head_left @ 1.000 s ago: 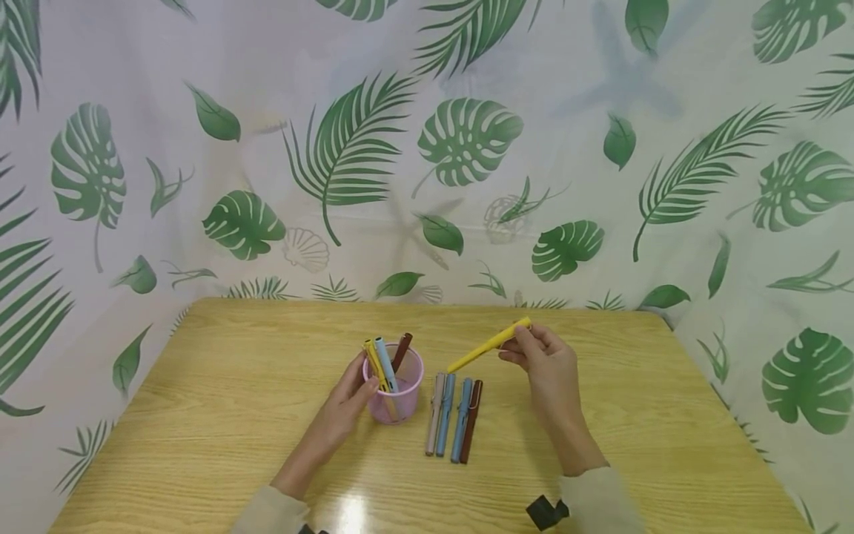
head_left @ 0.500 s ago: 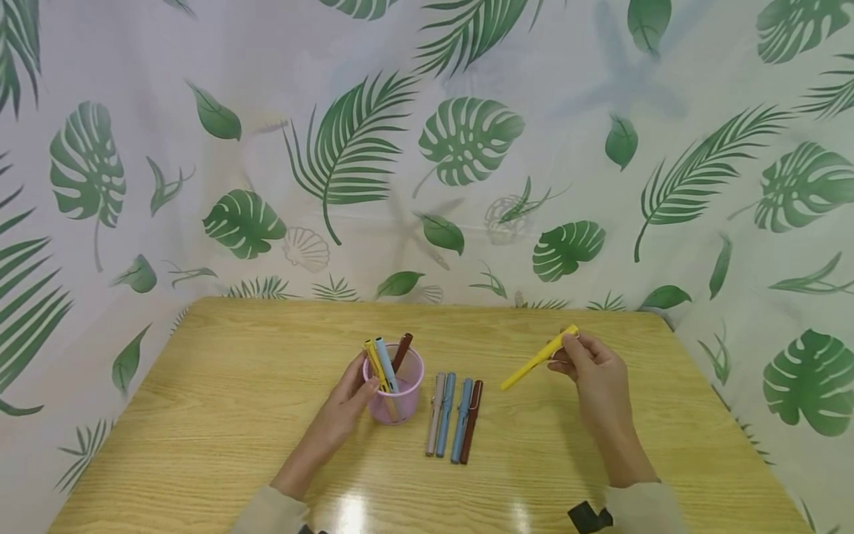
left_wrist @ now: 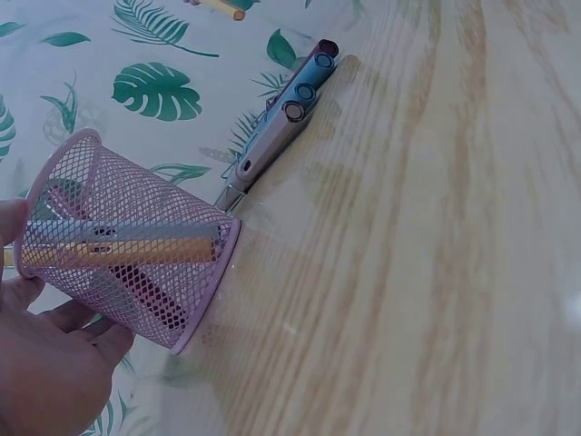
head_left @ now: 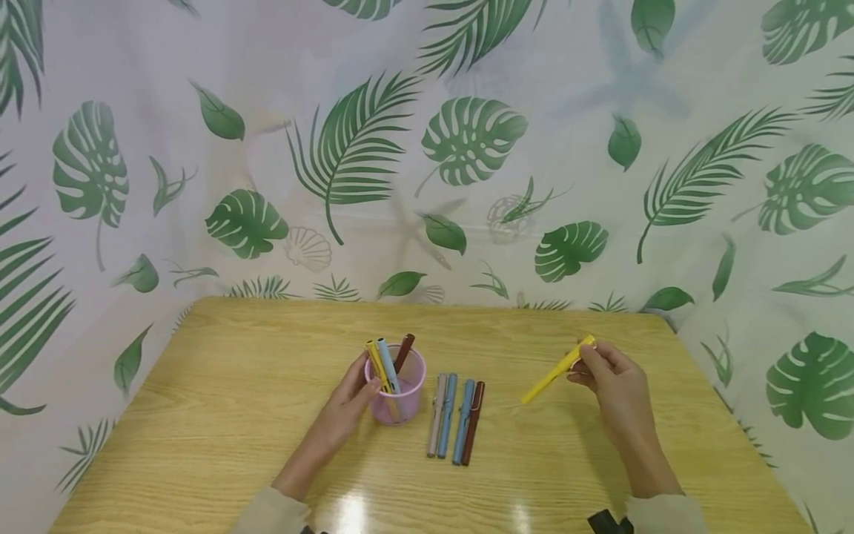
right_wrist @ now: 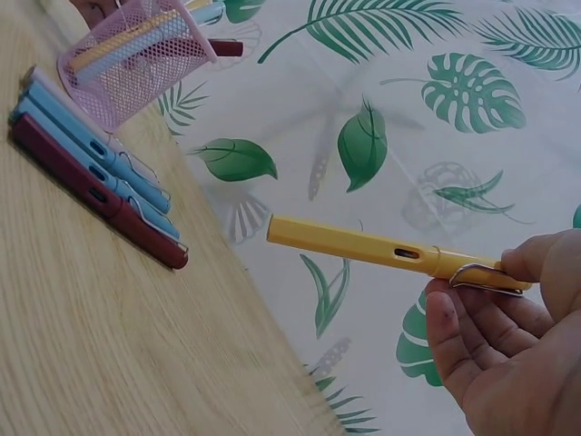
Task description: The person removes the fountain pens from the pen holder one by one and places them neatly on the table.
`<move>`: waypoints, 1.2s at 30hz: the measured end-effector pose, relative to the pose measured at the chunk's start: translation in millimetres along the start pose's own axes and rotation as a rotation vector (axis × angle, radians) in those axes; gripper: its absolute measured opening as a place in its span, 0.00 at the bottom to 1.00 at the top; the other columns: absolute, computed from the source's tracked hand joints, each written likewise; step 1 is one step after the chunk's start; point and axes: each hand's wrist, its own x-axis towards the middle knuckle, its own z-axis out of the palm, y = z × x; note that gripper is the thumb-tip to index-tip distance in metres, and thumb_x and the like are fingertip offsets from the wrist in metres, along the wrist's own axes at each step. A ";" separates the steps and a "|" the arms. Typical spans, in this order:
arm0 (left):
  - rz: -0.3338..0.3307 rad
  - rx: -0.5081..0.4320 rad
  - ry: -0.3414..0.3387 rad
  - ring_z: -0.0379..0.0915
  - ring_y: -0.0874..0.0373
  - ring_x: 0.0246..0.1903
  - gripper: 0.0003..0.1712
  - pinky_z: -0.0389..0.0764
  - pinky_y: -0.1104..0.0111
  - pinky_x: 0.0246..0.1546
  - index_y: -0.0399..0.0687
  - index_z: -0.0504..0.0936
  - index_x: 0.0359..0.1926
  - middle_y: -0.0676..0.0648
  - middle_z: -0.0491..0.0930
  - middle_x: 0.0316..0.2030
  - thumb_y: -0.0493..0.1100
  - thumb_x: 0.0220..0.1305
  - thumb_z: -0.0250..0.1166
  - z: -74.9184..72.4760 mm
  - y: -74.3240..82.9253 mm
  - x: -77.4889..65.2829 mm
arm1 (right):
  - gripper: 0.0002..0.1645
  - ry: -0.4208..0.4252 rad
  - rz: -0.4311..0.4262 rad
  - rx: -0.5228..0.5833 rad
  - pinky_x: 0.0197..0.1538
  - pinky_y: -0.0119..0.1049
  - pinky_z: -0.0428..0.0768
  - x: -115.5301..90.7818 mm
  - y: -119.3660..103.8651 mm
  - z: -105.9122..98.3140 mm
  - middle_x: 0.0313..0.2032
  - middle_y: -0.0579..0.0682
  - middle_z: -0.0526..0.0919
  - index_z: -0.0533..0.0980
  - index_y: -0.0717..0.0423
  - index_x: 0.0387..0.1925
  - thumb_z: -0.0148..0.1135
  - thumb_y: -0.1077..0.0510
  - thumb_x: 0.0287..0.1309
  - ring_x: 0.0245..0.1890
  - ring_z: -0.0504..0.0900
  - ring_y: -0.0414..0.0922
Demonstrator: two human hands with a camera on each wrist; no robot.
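My left hand [head_left: 342, 408] grips the side of a pink mesh pen cup [left_wrist: 136, 245] by its rim. Inside the cup lean a yellow pen [head_left: 377, 365], a light blue pen [head_left: 388, 366] and a dark red pen [head_left: 404, 352]. My right hand [head_left: 617, 386] pinches a yellow fountain pen [right_wrist: 354, 246] by its clip end, its other end pointing down to the left above the table. Right of the cup lie a greyish-pink pen [head_left: 437, 415], two blue pens [head_left: 448, 415] and a maroon pen [right_wrist: 100, 195], side by side.
The wooden table [head_left: 233, 371] reaches back to a leaf-printed cloth [head_left: 373, 259], which also hangs at both sides. Black straps show at the sleeve cuffs [head_left: 667, 513] near the front edge.
My right hand has carried the yellow fountain pen to the right and a little toward me, away from the row of pens. My left hand stays on the cup.
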 end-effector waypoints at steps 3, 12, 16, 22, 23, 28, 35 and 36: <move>0.006 -0.002 0.000 0.42 0.39 0.79 0.39 0.49 0.49 0.77 0.43 0.43 0.83 0.36 0.43 0.81 0.49 0.83 0.49 0.0 0.0 0.5 | 0.15 -0.005 0.006 -0.011 0.44 0.32 0.88 0.5 1.3 -1.9 0.35 0.48 0.84 0.82 0.59 0.50 0.63 0.52 0.73 0.37 0.84 0.41; 0.006 -0.006 0.001 0.41 0.39 0.79 0.38 0.49 0.50 0.77 0.43 0.42 0.83 0.36 0.43 0.81 0.47 0.83 0.49 0.6 -1.5 0.7 | 0.13 -0.055 0.034 -0.049 0.44 0.33 0.88 0.5 9.9 -4.8 0.34 0.48 0.84 0.82 0.58 0.46 0.63 0.52 0.73 0.34 0.85 0.41; 0.006 -0.005 0.006 0.41 0.40 0.79 0.38 0.49 0.49 0.77 0.44 0.42 0.83 0.36 0.43 0.81 0.47 0.84 0.49 1.2 -1.6 0.8 | 0.17 -0.081 0.042 -0.088 0.44 0.34 0.88 -0.3 13.5 -2.8 0.34 0.49 0.84 0.81 0.63 0.48 0.62 0.52 0.74 0.34 0.86 0.43; 0.004 -0.002 0.011 0.41 0.40 0.79 0.38 0.49 0.50 0.78 0.44 0.43 0.83 0.36 0.44 0.81 0.47 0.84 0.49 1.0 -0.2 1.4 | 0.20 -0.115 0.066 -0.122 0.45 0.34 0.88 -1.4 19.6 3.4 0.34 0.49 0.84 0.78 0.69 0.50 0.62 0.52 0.74 0.34 0.86 0.42; 0.003 -0.003 0.011 0.41 0.40 0.79 0.38 0.49 0.50 0.78 0.44 0.43 0.83 0.36 0.44 0.81 0.47 0.84 0.49 1.0 -0.1 1.4 | 0.22 -0.122 0.067 -0.131 0.45 0.34 0.88 -1.8 20.8 4.5 0.34 0.49 0.84 0.78 0.71 0.51 0.61 0.53 0.75 0.34 0.86 0.42; -0.005 0.009 0.015 0.41 0.40 0.79 0.39 0.49 0.50 0.78 0.43 0.43 0.83 0.36 0.44 0.81 0.48 0.83 0.49 1.2 1.5 1.1 | 0.26 -0.148 0.094 -0.150 0.45 0.35 0.88 -2.6 27.3 10.1 0.35 0.50 0.84 0.74 0.76 0.55 0.60 0.52 0.75 0.34 0.86 0.42; -0.008 0.014 0.010 0.41 0.39 0.79 0.39 0.49 0.49 0.77 0.42 0.42 0.83 0.35 0.43 0.81 0.48 0.84 0.49 1.5 2.2 0.8 | 0.24 -0.186 0.117 -0.158 0.46 0.37 0.88 -5.2 37.9 17.0 0.37 0.52 0.84 0.74 0.76 0.55 0.59 0.54 0.76 0.35 0.86 0.44; -0.006 0.015 0.008 0.41 0.38 0.79 0.39 0.49 0.49 0.77 0.42 0.42 0.83 0.35 0.43 0.81 0.48 0.84 0.48 1.4 2.0 0.7 | 0.24 -0.193 0.117 -0.167 0.46 0.38 0.88 -5.6 39.2 17.7 0.37 0.53 0.84 0.74 0.76 0.55 0.59 0.54 0.76 0.36 0.86 0.44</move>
